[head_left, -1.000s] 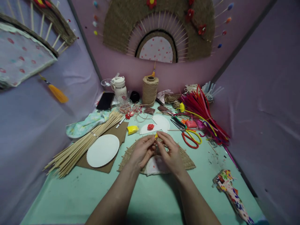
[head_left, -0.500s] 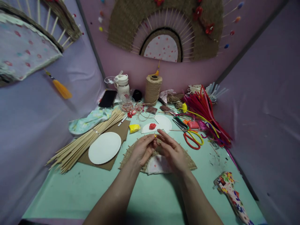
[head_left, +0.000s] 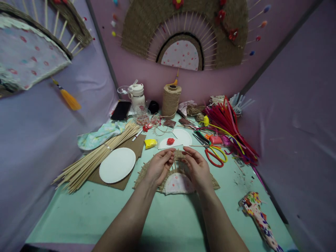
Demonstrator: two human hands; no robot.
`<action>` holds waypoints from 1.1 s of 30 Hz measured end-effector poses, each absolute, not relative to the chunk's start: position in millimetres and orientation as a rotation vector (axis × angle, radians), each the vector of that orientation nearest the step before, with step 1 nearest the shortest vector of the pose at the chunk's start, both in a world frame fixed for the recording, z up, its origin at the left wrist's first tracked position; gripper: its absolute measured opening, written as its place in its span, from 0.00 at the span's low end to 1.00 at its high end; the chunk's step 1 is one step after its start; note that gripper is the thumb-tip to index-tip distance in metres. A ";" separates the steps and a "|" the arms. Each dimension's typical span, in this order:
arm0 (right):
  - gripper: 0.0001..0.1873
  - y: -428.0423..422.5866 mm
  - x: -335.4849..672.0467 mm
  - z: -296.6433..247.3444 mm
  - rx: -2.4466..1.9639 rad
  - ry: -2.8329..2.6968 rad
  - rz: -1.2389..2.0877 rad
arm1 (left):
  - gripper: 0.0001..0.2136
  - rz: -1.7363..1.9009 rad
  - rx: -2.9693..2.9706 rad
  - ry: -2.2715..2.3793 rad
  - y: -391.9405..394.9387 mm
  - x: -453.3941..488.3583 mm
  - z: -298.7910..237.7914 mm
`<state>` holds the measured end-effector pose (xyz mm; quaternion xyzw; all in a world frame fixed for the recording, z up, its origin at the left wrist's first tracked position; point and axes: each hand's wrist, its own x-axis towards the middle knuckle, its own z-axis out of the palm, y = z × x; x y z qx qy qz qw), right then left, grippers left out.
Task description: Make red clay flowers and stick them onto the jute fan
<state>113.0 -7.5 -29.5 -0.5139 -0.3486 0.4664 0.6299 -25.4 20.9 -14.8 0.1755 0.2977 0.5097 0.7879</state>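
My left hand (head_left: 161,166) is closed in a pinch on a small yellow piece, mostly covered by the fingertips. My right hand (head_left: 197,166) is a short way to the right, its fingers bent and apart, with nothing visible in them. Beneath both hands lies a woven fan (head_left: 141,176) with a white, pink-dotted half-round (head_left: 178,184) at its base. Just beyond the fingertips, a red clay lump (head_left: 170,141) rests on a white card piece (head_left: 183,134). A yellow clay packet (head_left: 151,143) lies left of it.
Scissors (head_left: 215,156) and red pipe cleaners (head_left: 231,122) lie to the right, a patterned glue gun (head_left: 259,217) at front right. Bamboo sticks (head_left: 89,161), a white oval plate (head_left: 117,165) and brown cardboard (head_left: 126,180) are left. A twine spool (head_left: 171,101) and white bottle (head_left: 137,96) stand behind.
My right hand has moved slightly right, away from my left, and the gap between the fingertips is wider. The yellow piece in my left fingers shows less than before.
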 end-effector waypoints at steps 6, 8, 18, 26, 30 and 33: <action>0.13 -8.1 113.3 -29.1 -1.182 -0.818 1.061 | 0.20 1.140 0.369 0.572 19.4 -25.5 -10.6; 0.12 -7.9 113.8 -29.8 -1.188 -0.823 1.059 | 0.21 1.130 0.360 0.569 19.3 -24.9 -8.7; 0.14 -7.5 114.0 -29.3 -1.183 -0.818 1.053 | 0.14 1.173 0.351 0.640 20.8 -22.4 -12.5; 0.13 -8.1 113.6 -29.4 -1.192 -0.841 1.063 | 0.12 1.176 0.382 0.526 20.0 -23.9 -11.3; 0.12 -8.0 114.1 -30.7 -1.184 -0.837 1.062 | 0.14 1.222 0.347 0.547 21.0 -23.4 -13.3; 0.13 -7.8 114.0 -31.1 -1.178 -0.831 1.066 | 0.10 1.205 0.297 0.598 22.0 -23.8 -13.3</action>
